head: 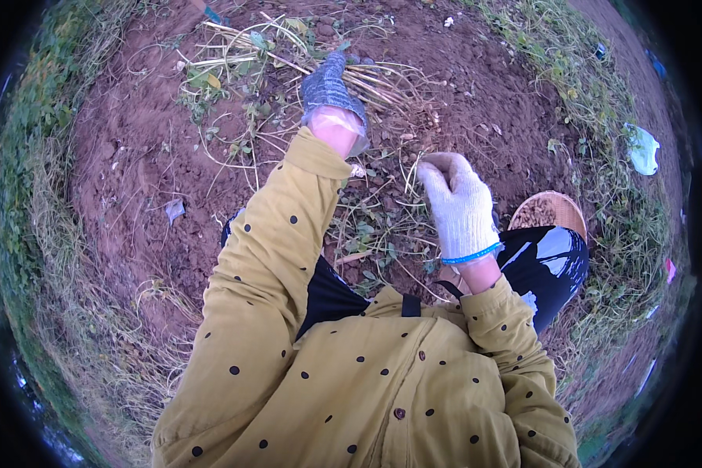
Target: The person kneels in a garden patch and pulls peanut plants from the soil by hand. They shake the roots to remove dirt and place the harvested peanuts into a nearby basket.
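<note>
My left hand [332, 88], in a grey knit glove over a thin plastic one, grips a bundle of pulled peanut plants [380, 85]. Their pale stems spread to both sides of it, and the roots lie to its right. My right hand [459, 202] wears a white knit glove with a blue cuff edge. Its fingers are curled in above the soil, nearer my body than the roots. A thin pale stem [409, 175] shows beside the fingertips; whether they pinch anything is hidden.
Beside my right knee stands a woven basket [568, 212] with peanuts [535, 213] in it. Loose stems and leaves [380, 225] cover the soil between my legs. A blue-ended tool [212, 14] lies at the top left. Vines line both sides, with a pale plastic bag [642, 149] on the right.
</note>
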The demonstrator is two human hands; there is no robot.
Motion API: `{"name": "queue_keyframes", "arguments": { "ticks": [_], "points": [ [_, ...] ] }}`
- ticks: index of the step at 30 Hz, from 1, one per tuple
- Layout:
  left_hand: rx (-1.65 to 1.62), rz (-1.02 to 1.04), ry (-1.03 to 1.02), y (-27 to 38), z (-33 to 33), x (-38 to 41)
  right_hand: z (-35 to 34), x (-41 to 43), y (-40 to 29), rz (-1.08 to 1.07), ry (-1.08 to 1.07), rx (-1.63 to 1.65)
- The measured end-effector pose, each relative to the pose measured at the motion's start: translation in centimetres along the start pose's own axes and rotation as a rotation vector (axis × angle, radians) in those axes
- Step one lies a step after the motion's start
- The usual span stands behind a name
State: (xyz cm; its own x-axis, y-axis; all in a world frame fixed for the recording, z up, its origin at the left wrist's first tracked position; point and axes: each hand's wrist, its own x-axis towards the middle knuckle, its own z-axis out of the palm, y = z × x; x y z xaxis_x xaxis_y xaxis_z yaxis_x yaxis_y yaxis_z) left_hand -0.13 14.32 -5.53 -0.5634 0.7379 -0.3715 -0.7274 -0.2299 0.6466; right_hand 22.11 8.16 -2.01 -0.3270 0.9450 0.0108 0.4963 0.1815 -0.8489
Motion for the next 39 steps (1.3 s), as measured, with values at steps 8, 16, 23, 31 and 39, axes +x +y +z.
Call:
{"name": "queue_keyframes", "arguments": {
  "ticks": [8,16,23,31,39],
  "points": [
    [0.094,0.033,-0.183,-1.5,0.7,-1.2,-2.0,6.2,0.4,0.083,-0.081,-0.613],
    [0.043,-0.099,-0.108,-1.0,0.6,-1.4,0.9,6.3,5.1,0.045,-0.17,-0.36],
    [0.306,-0.122,-0.258,-3.5,0.8,-1.6,-0.8,3.1,6.8,0.392,-0.236,0.194],
    [0.185,0.087,-0.171,-2.2,-3.3,-0.7,-6.3,0.1,3.8,0.282,-0.313,0.246],
    [0.085,0.535,0.146,13.3,-13.1,1.4,-25.6,-0.9,11.9,0.269,0.61,0.759]
  ]
}}
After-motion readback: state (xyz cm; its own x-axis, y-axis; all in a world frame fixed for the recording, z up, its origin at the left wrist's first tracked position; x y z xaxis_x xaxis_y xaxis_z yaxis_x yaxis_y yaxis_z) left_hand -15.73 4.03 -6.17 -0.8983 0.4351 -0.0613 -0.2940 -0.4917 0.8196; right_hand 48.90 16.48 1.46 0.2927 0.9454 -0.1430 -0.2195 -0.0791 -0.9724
